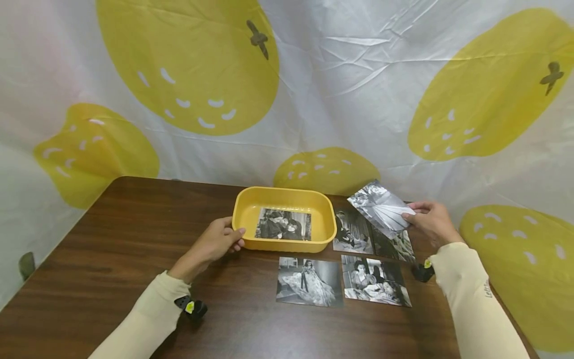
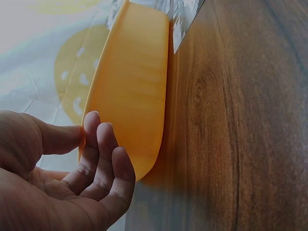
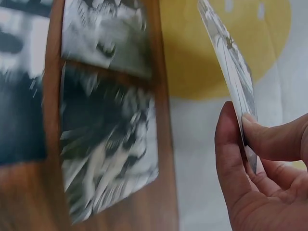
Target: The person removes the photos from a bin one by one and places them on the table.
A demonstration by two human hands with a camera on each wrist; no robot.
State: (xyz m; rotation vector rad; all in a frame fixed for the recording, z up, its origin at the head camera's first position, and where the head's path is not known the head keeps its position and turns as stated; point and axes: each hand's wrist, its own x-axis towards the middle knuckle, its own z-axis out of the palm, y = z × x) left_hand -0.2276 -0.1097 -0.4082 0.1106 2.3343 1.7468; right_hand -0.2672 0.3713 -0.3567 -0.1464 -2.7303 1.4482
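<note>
My left hand [image 1: 216, 240] grips the near left corner of a yellow plastic tub [image 1: 282, 245], thumb over its rim; the left wrist view has its fingers [image 2: 126, 173] curled against the outer wall. Inside the tub lies a black-and-white photo print [image 1: 291, 227]. Off to the right, my right hand [image 1: 430, 222] pinches another photo print [image 1: 378, 207] by its edge, holding it tilted above the table. Beneath it lie a print with dark and pale patches [image 1: 396, 245] and a print with figures [image 1: 354, 234], both partly hidden by the held one.
Nearer me on the brown wooden table [image 1: 112, 269] lie a print of a figure in a wide gown [image 1: 309, 282] and a print of people [image 1: 375, 281]. A white cloth [image 1: 202, 159] with yellow fruit shapes hangs right behind the table's back edge.
</note>
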